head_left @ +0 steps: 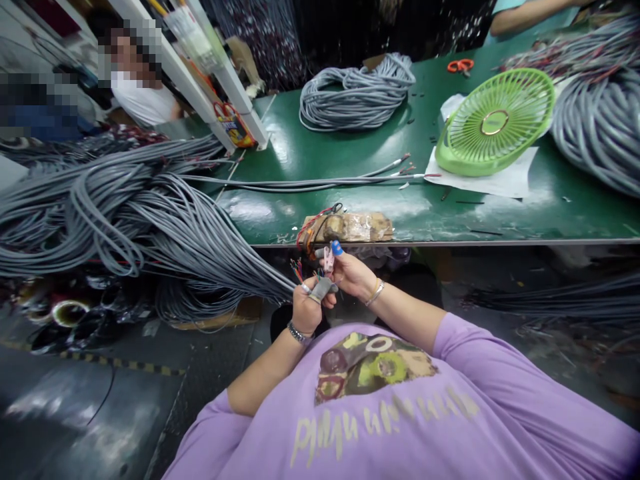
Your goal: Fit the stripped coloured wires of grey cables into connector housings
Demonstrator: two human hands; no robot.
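Observation:
My left hand (306,310), its thumb wrapped in a grey cover, is closed around the ends of grey cables (273,279) that come in from the left. Thin coloured wires (297,269) fan out above that hand. Close against it, my right hand (354,277) has its fingers pinched together beside the wires; what they hold is too small to tell. A blue cover (337,248) sits on one right fingertip, and a pink piece (329,260) shows at another finger. Just beyond both hands, a taped wooden block (370,227) with red and black leads lies at the table edge.
Heaped grey cables (100,200) cover the left side. On the green table (280,220) are a coiled bundle (355,93), loose stripped cables (310,183), a green fan (495,123), orange-handled scissors (460,65) and another coil (600,127). A white post (235,87) rises at left. Other people work beyond.

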